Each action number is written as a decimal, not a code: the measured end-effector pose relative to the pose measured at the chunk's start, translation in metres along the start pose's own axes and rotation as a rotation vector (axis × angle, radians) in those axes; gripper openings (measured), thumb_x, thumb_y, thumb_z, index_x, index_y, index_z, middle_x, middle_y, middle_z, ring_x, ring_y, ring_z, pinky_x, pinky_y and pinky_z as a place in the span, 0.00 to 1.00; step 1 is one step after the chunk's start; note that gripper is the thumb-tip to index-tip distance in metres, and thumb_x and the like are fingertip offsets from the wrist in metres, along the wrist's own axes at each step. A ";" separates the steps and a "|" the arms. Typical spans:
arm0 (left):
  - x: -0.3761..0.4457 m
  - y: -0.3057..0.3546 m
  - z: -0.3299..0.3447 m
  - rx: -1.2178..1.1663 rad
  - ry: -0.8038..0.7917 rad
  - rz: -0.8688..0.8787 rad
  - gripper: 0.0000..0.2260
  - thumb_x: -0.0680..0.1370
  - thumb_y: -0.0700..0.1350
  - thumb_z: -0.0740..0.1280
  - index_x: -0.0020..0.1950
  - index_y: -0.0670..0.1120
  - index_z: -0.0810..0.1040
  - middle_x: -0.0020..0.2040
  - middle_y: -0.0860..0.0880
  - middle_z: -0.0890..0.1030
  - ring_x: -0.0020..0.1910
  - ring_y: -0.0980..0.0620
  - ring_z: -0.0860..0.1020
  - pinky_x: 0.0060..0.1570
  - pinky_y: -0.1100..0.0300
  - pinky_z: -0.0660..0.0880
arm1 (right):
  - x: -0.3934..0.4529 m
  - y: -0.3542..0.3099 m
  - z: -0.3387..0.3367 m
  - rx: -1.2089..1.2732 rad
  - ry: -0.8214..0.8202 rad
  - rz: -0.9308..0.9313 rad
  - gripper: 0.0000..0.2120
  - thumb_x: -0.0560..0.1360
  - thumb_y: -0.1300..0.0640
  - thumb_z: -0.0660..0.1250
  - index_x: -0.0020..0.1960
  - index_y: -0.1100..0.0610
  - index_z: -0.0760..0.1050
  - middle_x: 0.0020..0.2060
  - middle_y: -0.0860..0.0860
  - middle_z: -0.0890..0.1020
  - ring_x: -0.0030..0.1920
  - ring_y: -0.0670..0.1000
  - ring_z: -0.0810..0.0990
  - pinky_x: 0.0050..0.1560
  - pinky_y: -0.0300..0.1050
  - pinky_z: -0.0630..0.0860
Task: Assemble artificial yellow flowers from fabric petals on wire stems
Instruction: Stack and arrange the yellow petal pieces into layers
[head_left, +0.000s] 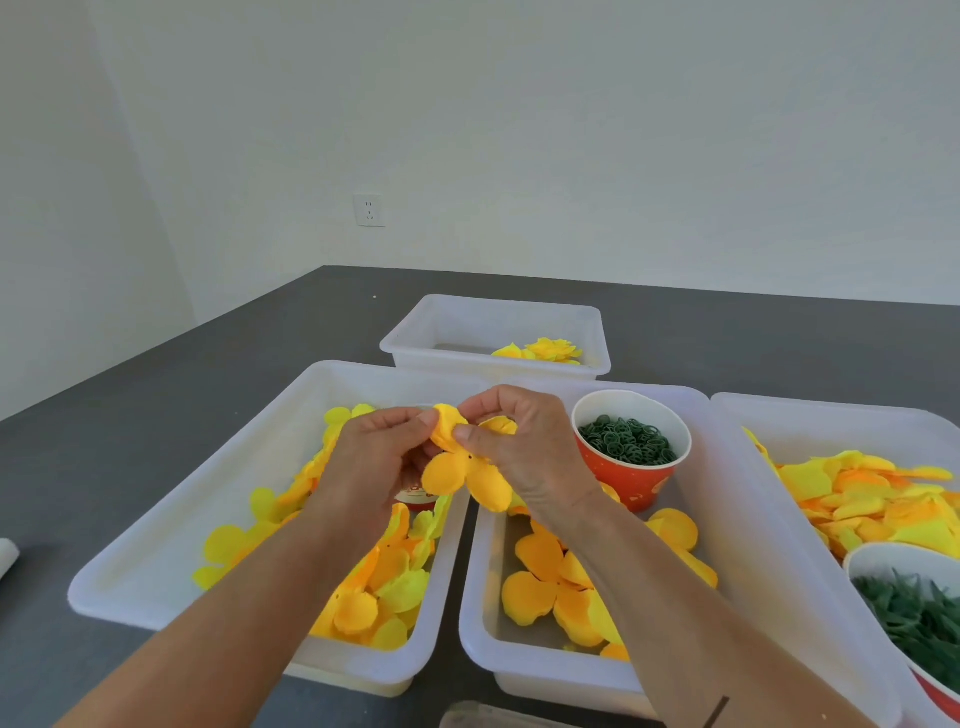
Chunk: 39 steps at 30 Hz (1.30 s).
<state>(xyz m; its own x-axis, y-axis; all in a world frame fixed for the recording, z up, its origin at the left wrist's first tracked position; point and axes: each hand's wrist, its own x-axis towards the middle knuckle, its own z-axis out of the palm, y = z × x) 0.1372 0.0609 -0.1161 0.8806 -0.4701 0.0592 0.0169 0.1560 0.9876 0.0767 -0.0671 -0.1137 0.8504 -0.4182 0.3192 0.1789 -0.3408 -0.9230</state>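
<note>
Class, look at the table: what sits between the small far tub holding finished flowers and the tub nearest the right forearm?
In the head view, only the red paper cup of green rings stands between the far tub and the near tub.

I am looking at a plain craft-assembly workroom. A dark grey table (727, 332) stands against bare white walls (519, 130) with one wall socket (369, 210). White plastic bins (156, 545) sort yellow fabric petals (363, 597), and red paper cups (628, 467) hold small green parts, as at a piecework bench.
</note>
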 end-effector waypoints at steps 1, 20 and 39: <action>0.001 0.003 -0.002 -0.091 -0.041 -0.082 0.10 0.78 0.39 0.62 0.40 0.39 0.79 0.33 0.41 0.76 0.31 0.47 0.74 0.26 0.61 0.75 | -0.001 0.000 0.001 0.053 -0.013 0.010 0.09 0.69 0.65 0.72 0.39 0.52 0.79 0.36 0.43 0.80 0.36 0.34 0.76 0.34 0.28 0.73; -0.002 -0.007 0.005 0.359 0.135 0.335 0.04 0.74 0.42 0.69 0.42 0.46 0.84 0.35 0.47 0.83 0.37 0.47 0.79 0.39 0.52 0.77 | -0.001 0.004 0.004 -0.086 0.077 -0.045 0.05 0.73 0.58 0.70 0.44 0.59 0.84 0.34 0.49 0.83 0.34 0.41 0.77 0.36 0.30 0.73; 0.004 -0.006 0.002 0.284 0.234 0.088 0.09 0.78 0.42 0.64 0.41 0.40 0.79 0.33 0.42 0.76 0.34 0.43 0.73 0.32 0.54 0.72 | 0.003 0.012 0.013 -0.076 -0.021 -0.024 0.08 0.73 0.60 0.70 0.40 0.64 0.81 0.32 0.57 0.80 0.33 0.47 0.73 0.38 0.43 0.73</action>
<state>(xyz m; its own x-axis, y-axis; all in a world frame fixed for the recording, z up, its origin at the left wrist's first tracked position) 0.1401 0.0564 -0.1219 0.9578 -0.2494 0.1431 -0.1665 -0.0753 0.9832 0.0879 -0.0614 -0.1262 0.8570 -0.3914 0.3353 0.1618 -0.4133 -0.8961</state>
